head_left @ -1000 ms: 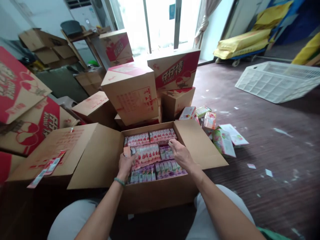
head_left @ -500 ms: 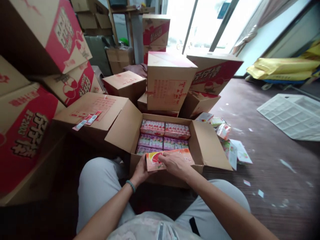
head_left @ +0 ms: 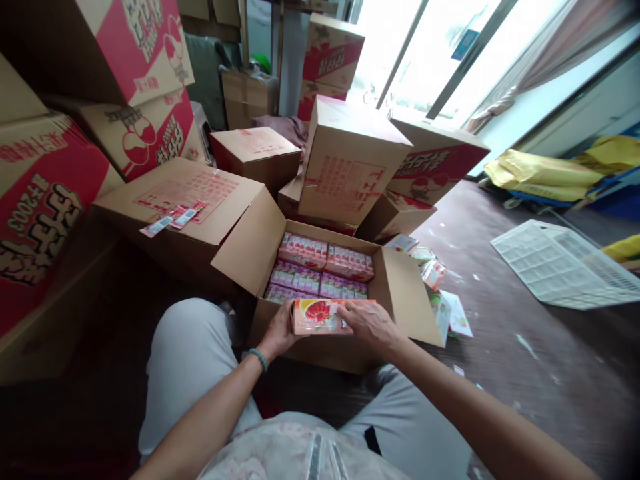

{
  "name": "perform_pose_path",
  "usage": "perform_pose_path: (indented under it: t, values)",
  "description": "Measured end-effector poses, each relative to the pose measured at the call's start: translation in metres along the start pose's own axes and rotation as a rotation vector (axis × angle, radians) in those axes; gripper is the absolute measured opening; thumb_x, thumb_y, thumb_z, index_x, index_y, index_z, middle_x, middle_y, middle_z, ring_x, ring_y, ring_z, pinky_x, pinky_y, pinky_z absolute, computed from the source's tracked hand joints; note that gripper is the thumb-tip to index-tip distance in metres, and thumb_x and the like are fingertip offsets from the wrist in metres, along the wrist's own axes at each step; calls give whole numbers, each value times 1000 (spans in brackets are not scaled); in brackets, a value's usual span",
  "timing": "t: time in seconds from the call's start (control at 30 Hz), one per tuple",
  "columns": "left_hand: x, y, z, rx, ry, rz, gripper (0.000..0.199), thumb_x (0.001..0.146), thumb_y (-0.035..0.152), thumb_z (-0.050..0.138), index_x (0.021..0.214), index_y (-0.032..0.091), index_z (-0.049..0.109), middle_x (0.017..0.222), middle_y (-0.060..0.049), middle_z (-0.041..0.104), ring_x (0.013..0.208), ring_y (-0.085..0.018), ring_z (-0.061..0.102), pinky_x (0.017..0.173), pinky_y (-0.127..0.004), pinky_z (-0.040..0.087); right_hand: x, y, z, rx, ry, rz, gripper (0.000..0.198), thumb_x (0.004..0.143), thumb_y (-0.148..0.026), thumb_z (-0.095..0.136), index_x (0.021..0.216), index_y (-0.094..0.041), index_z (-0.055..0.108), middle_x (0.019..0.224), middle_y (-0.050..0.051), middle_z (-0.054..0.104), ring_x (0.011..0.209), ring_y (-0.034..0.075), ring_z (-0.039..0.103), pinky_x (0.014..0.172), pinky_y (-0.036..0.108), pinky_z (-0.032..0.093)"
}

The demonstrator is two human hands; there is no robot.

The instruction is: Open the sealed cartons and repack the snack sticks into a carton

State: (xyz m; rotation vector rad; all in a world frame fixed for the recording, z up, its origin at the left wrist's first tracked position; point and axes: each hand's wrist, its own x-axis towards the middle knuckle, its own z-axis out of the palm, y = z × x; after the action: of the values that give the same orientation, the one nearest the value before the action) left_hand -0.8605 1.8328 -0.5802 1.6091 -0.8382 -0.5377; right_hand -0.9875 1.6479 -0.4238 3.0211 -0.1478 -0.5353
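Note:
An orange box with a red fruit picture is held up over the near edge of an open carton. My left hand grips its left end, fingers behind and thumb along the side. On the right part of the same box lies my right hand, its fingers bent over the printed face and upper edge. Inside the carton, pink-red boxes fill the far row and purple boxes stand nearer to me. The carton's near inside is partly hidden behind the orange box.
Left of the carton, a closed carton bears two small packets. Large cartons are stacked behind, more at far left. Flattened packaging lies on the right floor, with a white plastic crate farther off.
My view has swung slightly, so the surroundings appear shifted. My right hand has slid toward the right end of the orange box, uncovering more of the fruit picture; the left hand keeps its grip.

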Motion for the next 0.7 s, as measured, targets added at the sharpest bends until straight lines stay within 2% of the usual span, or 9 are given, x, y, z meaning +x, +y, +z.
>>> perform_pose_path:
  t: [0.17,0.3,0.37,0.43,0.47,0.53,0.57,0.6,0.7]
  values:
    - [3,2,1,-42,4,2,74,62,28,80,125,20,41,122,-11,55,113,-24,56,100,-40,44,-39,65,23,-14,-71,130,27,88,-10,42,101,-19,63,92,8,65,84,18,61,64,26,33]
    - [5,0,4,35,-19,-1,72,65,33,78,125,21,40,118,-10,57,109,-23,58,97,-39,46,-63,86,28,136,-11,223,27,93,-18,38,90,-23,65,88,4,67,78,16,62,61,26,32]
    - [5,-1,4,55,-20,2,67,68,33,76,124,21,41,116,-10,58,107,-23,59,96,-39,46,-66,81,23,190,112,354,30,97,-26,35,94,-22,65,92,6,68,81,17,63,65,26,36]
    - [3,-1,4,69,-29,1,63,69,32,75,122,21,42,114,-10,59,105,-23,60,95,-39,47,-61,67,15,232,237,436,30,96,-36,39,109,-21,62,103,8,68,90,19,63,72,27,40]
    - [3,-1,4,80,-34,-4,64,69,32,74,122,20,41,115,-10,59,105,-23,60,95,-39,47,-56,57,13,253,269,422,35,92,-43,46,118,-21,58,108,9,66,94,20,63,75,27,42]
    - [1,0,3,110,-45,-23,67,70,34,73,125,20,37,120,-13,58,109,-25,59,96,-41,46,-40,36,12,276,240,280,68,77,-52,65,133,-19,46,114,12,63,99,23,61,80,29,44]
    - [1,1,3,125,-54,-44,70,70,35,73,128,19,35,123,-14,57,111,-26,58,97,-41,46,-31,27,14,274,200,197,82,69,-51,72,137,-17,41,114,13,63,101,24,61,81,30,44]
    - [2,1,2,139,-60,-72,74,70,37,73,130,19,33,125,-15,56,113,-26,58,98,-42,45,-21,19,18,265,162,140,86,66,-46,74,137,-15,39,112,14,63,101,25,60,82,30,44]
    - [8,2,0,188,-86,-132,88,67,43,76,136,19,27,132,-17,52,121,-29,54,102,-44,43,-3,12,31,258,126,130,60,71,-29,65,126,-14,46,102,12,65,95,23,62,77,29,42]
